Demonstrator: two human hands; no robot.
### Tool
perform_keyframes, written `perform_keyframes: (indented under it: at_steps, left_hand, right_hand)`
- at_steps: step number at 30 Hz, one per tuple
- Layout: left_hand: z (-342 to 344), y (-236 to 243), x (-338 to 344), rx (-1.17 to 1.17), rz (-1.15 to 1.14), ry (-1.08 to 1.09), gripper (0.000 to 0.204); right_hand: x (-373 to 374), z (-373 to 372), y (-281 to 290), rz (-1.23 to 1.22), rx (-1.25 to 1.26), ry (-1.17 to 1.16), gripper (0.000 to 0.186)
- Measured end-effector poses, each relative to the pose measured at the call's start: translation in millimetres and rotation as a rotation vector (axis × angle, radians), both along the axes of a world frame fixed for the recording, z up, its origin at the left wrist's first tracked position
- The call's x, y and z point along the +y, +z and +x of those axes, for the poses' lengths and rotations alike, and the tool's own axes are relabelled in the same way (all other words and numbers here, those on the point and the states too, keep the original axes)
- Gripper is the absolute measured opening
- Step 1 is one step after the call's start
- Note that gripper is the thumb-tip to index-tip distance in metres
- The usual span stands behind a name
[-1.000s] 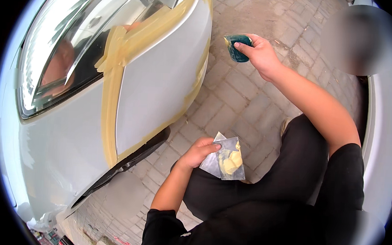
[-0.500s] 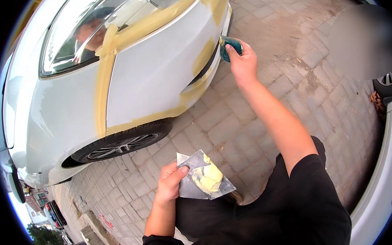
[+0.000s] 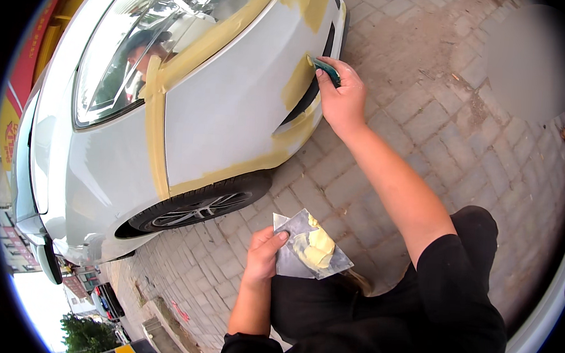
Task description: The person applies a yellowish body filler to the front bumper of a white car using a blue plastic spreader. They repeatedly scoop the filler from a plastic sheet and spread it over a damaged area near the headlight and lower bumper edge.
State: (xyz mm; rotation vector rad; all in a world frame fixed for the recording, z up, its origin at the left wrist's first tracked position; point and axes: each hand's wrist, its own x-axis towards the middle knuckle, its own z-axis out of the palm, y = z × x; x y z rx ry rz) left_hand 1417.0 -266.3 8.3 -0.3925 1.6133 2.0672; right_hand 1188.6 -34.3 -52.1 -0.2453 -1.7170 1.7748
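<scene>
Between its thumb and fingers, my right hand (image 3: 345,98) grips a dark green putty spreader (image 3: 327,71). Its edge lies at the white car's bumper (image 3: 238,107), by a patch of yellowish filler (image 3: 298,81) above a dark slot. Low in front of me, my left hand (image 3: 264,252) pinches a flat grey plate (image 3: 300,257) by its left edge, thumb on top. A mound of pale yellow putty (image 3: 319,247) lies on that plate, and a second pale sheet (image 3: 280,221) shows a corner behind it.
Yellow masking tape (image 3: 157,151) runs along the headlight (image 3: 129,60) and the fender seam. Under the bumper is the front wheel (image 3: 201,207). Brick paving (image 3: 419,132) spreads between this car and another pale car (image 3: 547,312) on my right.
My right hand has turned, bringing the spreader edge-on to the bumper's filler patch. The view has shifted, so the car and my left hand sit further right.
</scene>
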Motion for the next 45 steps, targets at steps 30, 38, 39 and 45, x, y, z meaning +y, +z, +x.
perform_keyframes:
  at_steps: [30,38,39,45]
  left_hand:
    - [-55,-32,-15,-0.054,0.039,-0.022,0.025]
    - [-47,-28,-15,0.021,0.021,-0.012,0.024]
    - [-46,-27,-14,0.027,0.027,-0.008,0.024]
    - [-47,-20,-11,-0.009,0.043,-0.012,0.024]
  right_hand:
    - [-22,40,10,0.204,0.135,0.09,0.02]
    - [-16,6,4,0.065,0.0,-0.054,0.017]
    - [-24,14,1,0.086,0.0,-0.059,0.019]
    - [-57,56,-12,0.128,0.07,0.06,0.019]
